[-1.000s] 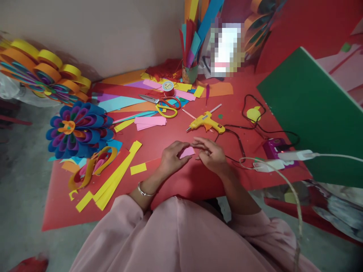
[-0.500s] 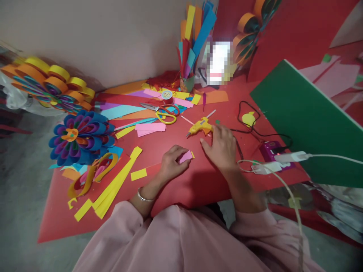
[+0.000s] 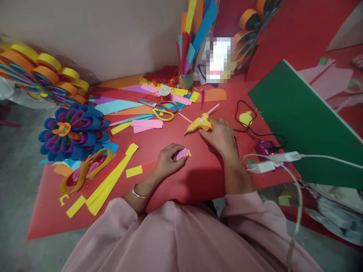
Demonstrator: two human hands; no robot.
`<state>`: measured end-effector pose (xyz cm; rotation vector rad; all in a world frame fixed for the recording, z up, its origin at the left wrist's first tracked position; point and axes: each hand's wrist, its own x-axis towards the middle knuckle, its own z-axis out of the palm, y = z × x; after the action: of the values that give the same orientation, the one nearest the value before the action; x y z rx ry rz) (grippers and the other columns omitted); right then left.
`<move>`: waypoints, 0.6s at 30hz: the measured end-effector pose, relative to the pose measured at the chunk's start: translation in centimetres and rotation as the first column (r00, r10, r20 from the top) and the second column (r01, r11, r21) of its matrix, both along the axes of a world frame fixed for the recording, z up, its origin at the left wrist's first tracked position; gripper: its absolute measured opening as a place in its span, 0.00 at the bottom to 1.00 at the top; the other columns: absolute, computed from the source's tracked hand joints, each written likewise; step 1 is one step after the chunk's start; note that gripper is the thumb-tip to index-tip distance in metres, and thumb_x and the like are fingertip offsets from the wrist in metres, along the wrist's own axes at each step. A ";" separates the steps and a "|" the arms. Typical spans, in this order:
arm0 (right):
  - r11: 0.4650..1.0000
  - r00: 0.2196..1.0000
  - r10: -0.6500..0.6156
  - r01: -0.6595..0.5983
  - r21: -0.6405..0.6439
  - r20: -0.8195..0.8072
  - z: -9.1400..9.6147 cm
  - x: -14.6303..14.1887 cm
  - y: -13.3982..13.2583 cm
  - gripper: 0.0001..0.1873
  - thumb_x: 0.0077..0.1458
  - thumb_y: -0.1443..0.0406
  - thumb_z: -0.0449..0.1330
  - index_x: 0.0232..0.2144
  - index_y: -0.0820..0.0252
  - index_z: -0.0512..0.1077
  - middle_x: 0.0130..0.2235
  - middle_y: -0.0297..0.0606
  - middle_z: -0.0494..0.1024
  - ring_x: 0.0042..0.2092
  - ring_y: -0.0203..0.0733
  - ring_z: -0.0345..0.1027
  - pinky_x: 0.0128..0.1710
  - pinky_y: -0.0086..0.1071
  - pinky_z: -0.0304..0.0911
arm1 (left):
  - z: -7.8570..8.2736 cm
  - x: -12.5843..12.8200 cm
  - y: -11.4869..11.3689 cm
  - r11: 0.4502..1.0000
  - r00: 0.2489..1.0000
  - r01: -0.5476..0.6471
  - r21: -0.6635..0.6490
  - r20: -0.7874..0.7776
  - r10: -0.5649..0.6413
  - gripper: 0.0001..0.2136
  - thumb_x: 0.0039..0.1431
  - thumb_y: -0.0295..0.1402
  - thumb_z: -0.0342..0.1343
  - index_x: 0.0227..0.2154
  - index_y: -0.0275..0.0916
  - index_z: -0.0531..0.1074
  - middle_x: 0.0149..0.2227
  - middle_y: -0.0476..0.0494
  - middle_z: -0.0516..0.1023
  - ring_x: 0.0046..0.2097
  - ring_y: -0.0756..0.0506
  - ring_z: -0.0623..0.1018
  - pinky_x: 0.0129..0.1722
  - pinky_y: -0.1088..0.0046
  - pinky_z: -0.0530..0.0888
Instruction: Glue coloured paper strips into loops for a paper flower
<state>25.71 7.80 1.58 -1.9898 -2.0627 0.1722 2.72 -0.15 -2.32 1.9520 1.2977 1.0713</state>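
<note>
A pink piece [image 3: 182, 154] (edged at its right end by a bit of yellow [image 3: 189, 153]) is pinched in the grip of the left hand [image 3: 169, 158], over the near part of the counter [image 3: 170, 134]. The glue gun [image 3: 200, 122] is held by the right hand [image 3: 222, 136], its handle wrapped by the grip, its nozzle pointed left and nearward. Beyond the left hand, pink strips [image 3: 147, 125] are overlapped, and the scissors [image 3: 155, 106] are laid beside the spool [image 3: 165, 92]

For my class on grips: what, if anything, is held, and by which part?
The left hand holds pink paper between thumb and fingers, right end free; the right hand grips the glue gun by its handle.
</note>
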 end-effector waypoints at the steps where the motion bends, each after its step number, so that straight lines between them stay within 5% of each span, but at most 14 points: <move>1: 1.000 0.999 -0.024 0.024 0.016 -0.022 0.3 0.4 -0.2 0.25 0.61 0.49 0.62 0.49 0.62 0.77 0.44 0.52 0.79 0.45 0.56 0.71 0.41 0.40 0.61 | 0.0 0.0 0.0 1.000 1.000 0.000 -0.001 0.002 0.000 0.11 0.57 0.36 0.65 0.41 0.38 0.79 0.36 0.45 0.81 0.28 0.53 0.71 0.28 0.76 0.68; 5: 0.998 0.995 -0.061 0.062 0.019 -0.074 1.7 1.8 -1.6 0.24 0.60 0.48 0.61 0.50 0.57 0.75 0.43 0.47 0.81 0.42 0.54 0.73 0.36 0.38 0.60 | -0.1 0.0 0.0 1.000 1.000 0.009 -0.016 0.018 -0.009 0.11 0.57 0.36 0.65 0.41 0.38 0.78 0.35 0.46 0.80 0.27 0.53 0.69 0.27 0.76 0.67; 9: 0.998 0.998 0.069 -0.069 -0.009 0.003 2.7 2.3 -2.6 0.18 0.57 0.53 0.63 0.46 0.55 0.75 0.41 0.43 0.82 0.41 0.52 0.74 0.34 0.38 0.56 | 0.1 0.0 -0.1 0.999 1.000 -0.006 -0.044 0.026 0.007 0.11 0.56 0.36 0.65 0.40 0.38 0.78 0.34 0.48 0.79 0.25 0.55 0.67 0.27 0.76 0.65; 13: 0.981 0.973 0.193 -0.195 0.000 0.123 2.7 1.8 -3.1 0.12 0.57 0.58 0.62 0.41 0.56 0.75 0.41 0.43 0.81 0.43 0.52 0.72 0.37 0.39 0.55 | 0.1 0.0 -0.2 0.997 0.999 -0.030 -0.075 0.037 0.033 0.11 0.55 0.36 0.65 0.39 0.37 0.77 0.32 0.49 0.77 0.25 0.55 0.66 0.26 0.77 0.65; 18: 0.972 0.954 0.229 -0.236 0.014 0.193 2.3 1.1 -3.8 0.16 0.59 0.56 0.61 0.46 0.57 0.75 0.41 0.45 0.80 0.45 0.54 0.71 0.40 0.41 0.54 | 0.2 0.0 -0.2 0.996 0.998 -0.033 -0.087 0.049 0.037 0.11 0.56 0.37 0.65 0.39 0.38 0.77 0.31 0.50 0.76 0.24 0.55 0.66 0.25 0.77 0.65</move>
<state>26.85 3.97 3.92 -1.7993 -2.4005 -0.0124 2.77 -0.32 -2.17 1.8338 1.3332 1.0577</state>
